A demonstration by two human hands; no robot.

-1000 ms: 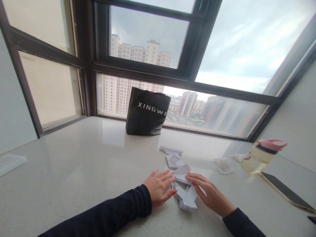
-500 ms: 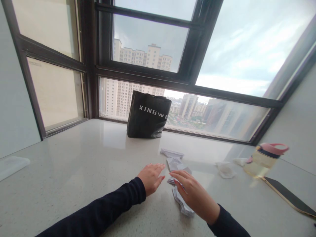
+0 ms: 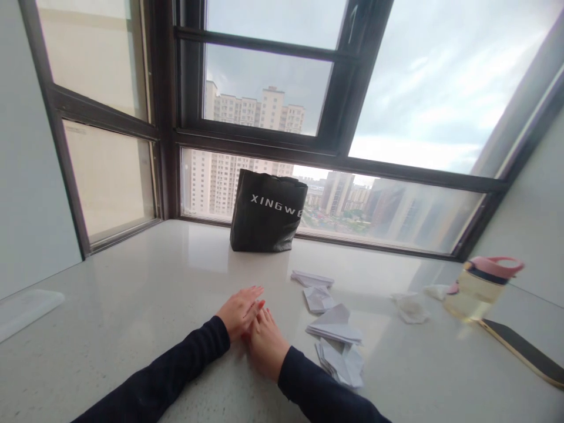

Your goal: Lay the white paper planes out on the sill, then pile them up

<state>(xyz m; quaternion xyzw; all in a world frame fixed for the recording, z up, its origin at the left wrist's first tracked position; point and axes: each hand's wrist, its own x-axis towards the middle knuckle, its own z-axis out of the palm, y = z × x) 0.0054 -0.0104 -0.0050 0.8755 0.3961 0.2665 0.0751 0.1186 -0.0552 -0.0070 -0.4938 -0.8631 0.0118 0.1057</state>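
My left hand (image 3: 238,312) rests low over the pale counter, its fingers stretched out and holding nothing. Against it lies my right hand (image 3: 267,345), fingers extended and touching the left hand near the thumb. To the right of both hands, apart from them, folded white papers form a loose column: a narrow folded strip (image 3: 312,279) farthest away, a folded square piece (image 3: 318,299), a stack of pointed folded sheets (image 3: 335,324), and a nearer pile of folded paper (image 3: 341,363) partly behind my right sleeve.
A black bag (image 3: 268,217) with white lettering stands by the window. On the right are crumpled tissue (image 3: 410,308), a bottle with a pink lid (image 3: 478,291) and a dark flat device (image 3: 524,352). A translucent white object (image 3: 30,311) lies at the left edge.
Both hands have moved left, away from the papers, and come together so that they touch. My right hand no longer covers the paper piles. The view has shifted slightly.
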